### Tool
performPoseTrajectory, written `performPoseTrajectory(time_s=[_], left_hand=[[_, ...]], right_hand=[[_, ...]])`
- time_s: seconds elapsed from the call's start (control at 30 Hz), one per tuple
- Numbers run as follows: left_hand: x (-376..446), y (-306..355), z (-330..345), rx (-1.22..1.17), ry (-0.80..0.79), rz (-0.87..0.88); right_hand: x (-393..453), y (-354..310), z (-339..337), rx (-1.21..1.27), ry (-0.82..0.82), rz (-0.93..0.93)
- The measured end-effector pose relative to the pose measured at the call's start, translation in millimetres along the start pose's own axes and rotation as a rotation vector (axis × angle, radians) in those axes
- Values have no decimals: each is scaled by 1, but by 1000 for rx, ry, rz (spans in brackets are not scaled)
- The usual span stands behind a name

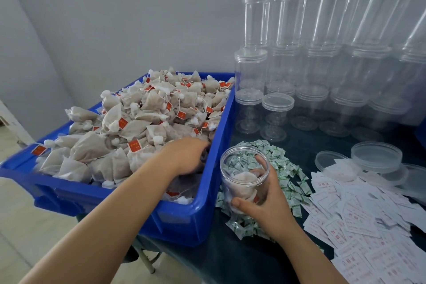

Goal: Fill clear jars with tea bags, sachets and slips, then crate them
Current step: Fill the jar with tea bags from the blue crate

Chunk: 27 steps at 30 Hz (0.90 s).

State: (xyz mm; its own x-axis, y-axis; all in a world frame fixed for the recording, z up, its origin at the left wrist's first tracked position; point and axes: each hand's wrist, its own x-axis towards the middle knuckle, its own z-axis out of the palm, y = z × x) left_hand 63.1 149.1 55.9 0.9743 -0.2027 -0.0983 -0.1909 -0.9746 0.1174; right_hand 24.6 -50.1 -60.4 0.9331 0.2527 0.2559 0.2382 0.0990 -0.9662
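Observation:
A blue crate on the left is heaped with beige tea bags with red tags. My left hand reaches into its near right corner among the bags, fingers curled down; whether it holds one is hidden. My right hand grips an open clear jar just right of the crate, over a pile of green-and-white sachets. The jar holds one or two tea bags at the bottom. White slips with red print lie spread to the right.
Stacked empty clear jars with lids stand in rows at the back right against the wall. Loose clear lids lie behind the slips. The dark table top ends near the crate's left side; floor shows below left.

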Motion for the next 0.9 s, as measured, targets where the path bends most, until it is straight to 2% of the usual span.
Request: performPoseTrajectory(time_s=[0.47,0.7,0.9], left_hand=[[-3,-5,-1,-207,202,-12],[-3,-6,-2,-280,418,45],[0,-8,-2,-446,588,-9]], right_hand=[[0,1,0,6,1,29],[0,1,-1,3,2,15],[0,4,-2,-2,10,11]])
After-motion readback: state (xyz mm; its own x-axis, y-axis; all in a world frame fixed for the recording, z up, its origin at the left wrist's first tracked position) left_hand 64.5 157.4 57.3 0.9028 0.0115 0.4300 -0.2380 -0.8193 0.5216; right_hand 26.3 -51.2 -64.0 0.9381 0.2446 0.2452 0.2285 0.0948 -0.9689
